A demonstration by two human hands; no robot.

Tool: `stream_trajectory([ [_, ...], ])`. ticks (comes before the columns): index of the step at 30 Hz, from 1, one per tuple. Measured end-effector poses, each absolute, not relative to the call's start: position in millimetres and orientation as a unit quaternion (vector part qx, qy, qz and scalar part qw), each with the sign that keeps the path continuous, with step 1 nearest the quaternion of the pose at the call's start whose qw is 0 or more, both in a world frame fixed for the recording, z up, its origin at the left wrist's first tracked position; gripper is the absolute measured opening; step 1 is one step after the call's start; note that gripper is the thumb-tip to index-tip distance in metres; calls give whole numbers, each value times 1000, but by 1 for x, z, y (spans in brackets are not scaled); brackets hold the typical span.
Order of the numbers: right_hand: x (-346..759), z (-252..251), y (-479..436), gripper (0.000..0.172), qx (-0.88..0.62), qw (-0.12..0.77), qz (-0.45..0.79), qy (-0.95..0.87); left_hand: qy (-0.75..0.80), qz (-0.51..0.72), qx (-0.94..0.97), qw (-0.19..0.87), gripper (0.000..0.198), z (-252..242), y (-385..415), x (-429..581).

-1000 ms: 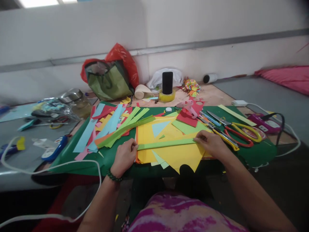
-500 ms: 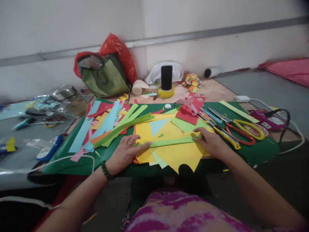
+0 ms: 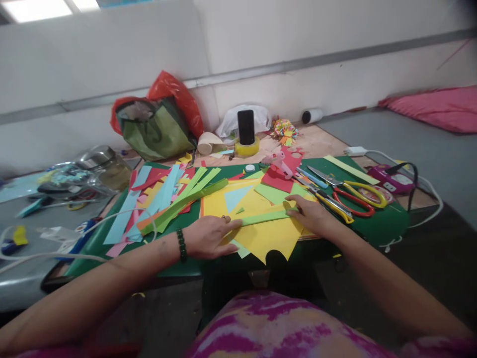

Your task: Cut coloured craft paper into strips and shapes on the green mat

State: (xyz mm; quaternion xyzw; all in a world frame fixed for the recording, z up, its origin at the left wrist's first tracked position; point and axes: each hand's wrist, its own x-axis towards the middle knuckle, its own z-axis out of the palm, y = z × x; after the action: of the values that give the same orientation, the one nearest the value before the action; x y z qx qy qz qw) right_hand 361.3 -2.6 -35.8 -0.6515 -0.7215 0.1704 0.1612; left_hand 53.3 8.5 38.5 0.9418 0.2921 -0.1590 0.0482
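A narrow light green paper strip [image 3: 265, 218] lies across a yellow paper sheet [image 3: 261, 241] with a ragged front edge. My right hand [image 3: 310, 215] pinches the strip's right end between thumb and fingers. At the other end, my left hand [image 3: 210, 236] rests with fingers stretched out, index finger on the strip and thumb spread toward me; it covers that end. Behind the strip lie a pale blue paper triangle [image 3: 237, 197] and a small green scrap [image 3: 240, 211]. A pale green piece [image 3: 242, 250] sticks out beside my left thumb.
Coloured paper strips [image 3: 160, 199] lie left on a green mat [image 3: 89, 258]. To the right are a pink glue gun [image 3: 281, 164], a cutter [image 3: 337, 206] and scissors [image 3: 359, 194]. Behind stand a phone [image 3: 246, 127] on a tape roll [image 3: 247, 147] and a green bag [image 3: 156, 129].
My view has shifted slightly. My left hand has slid rightward along the strip and turned, its thumb now spread toward me. My right hand still pinches the right end.
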Motion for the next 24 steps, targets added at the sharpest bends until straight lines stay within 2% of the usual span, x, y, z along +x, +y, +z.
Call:
stream_trajectory([
  [2, 362, -36, -2, 37, -649, 159, 166, -725, 292, -179, 939, 31, 69, 36, 8, 60],
  [8, 361, -35, -2, 39, -647, 158, 163, -728, 291, -220, 931, 25, 84, 32, 13, 67],
  [17, 357, -27, -7, 40, -652, 130, 154, -731, 296, -208, 931, 38, 91, 28, 13, 59],
  [24, 354, -27, -7, 40, -656, 109, 150, -731, 281, -189, 941, -19, 97, 16, 11, 53],
])
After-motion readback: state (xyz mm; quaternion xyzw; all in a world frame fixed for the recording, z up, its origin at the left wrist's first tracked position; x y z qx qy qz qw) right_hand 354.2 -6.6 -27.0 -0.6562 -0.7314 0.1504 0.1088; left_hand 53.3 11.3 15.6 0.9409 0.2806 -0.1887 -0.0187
